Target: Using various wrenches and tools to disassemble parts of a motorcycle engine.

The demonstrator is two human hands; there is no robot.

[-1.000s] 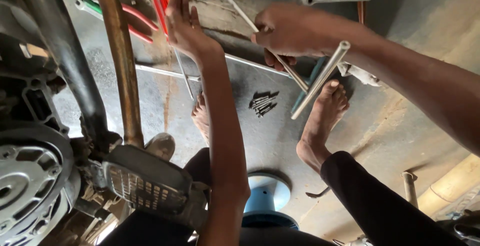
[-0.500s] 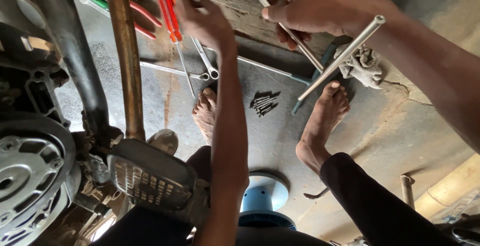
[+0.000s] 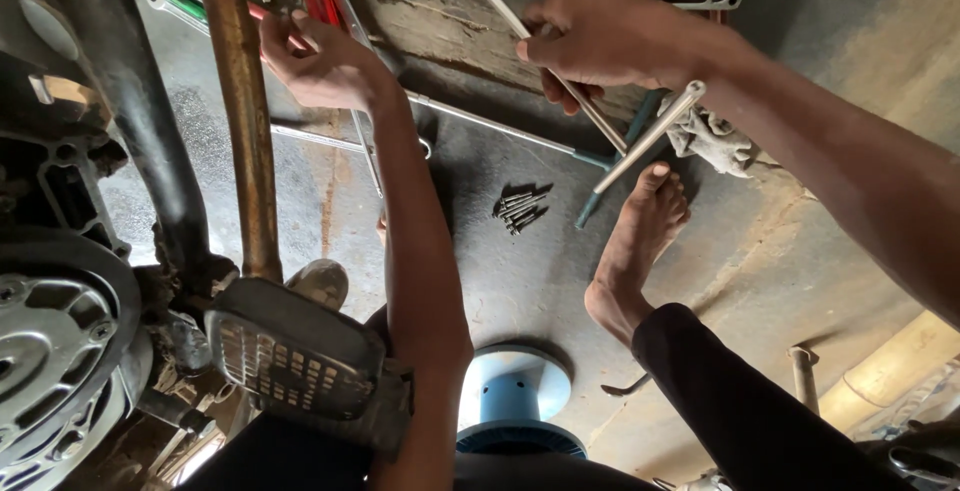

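**A:** head view, the only one: the right hand (image 3: pixel 600 36) is closed around a long metal T-handle wrench (image 3: pixel 640 146), gripping it high on the shaft where another thin rod crosses; the bar hangs slanted over the concrete floor (image 3: pixel 800 251), its lower tip just above and beside the bare foot (image 3: pixel 640 241); looks like plain steel, so I'd guess stiff, a bit heavy for its width, and maybe slick if oily; mid-shaft near the cross seems the sane spot to hold.

**B:** and the left hand (image 3: pixel 320 56)?

**A:** it's up by the red-handled pliers (image 3: pixel 320 1) lying on the floor, fingers curled and touching the handles; can't tell if it really has them gripped or is just resting on them; rubbery handles, so probably easy to pinch; a green-handled tool (image 3: pixel 185 3) sits just beside.

**B:** what's in the way?

**A:** plenty; a rusty exhaust pipe (image 3: pixel 245 131) runs right alongside the left forearm; the footrest (image 3: pixel 295 351) and engine cover (image 3: pixel 50 351) crowd the lower left; a small heap of dark bolts (image 3: pixel 520 209) lies between arm and foot, easy to scatter I reckon; a grey rag (image 3: pixel 715 136) sits under the right wrist; a thin steel rod (image 3: pixel 490 123) lies flat behind the left arm; a blue spool (image 3: pixel 515 396) is down near the legs.
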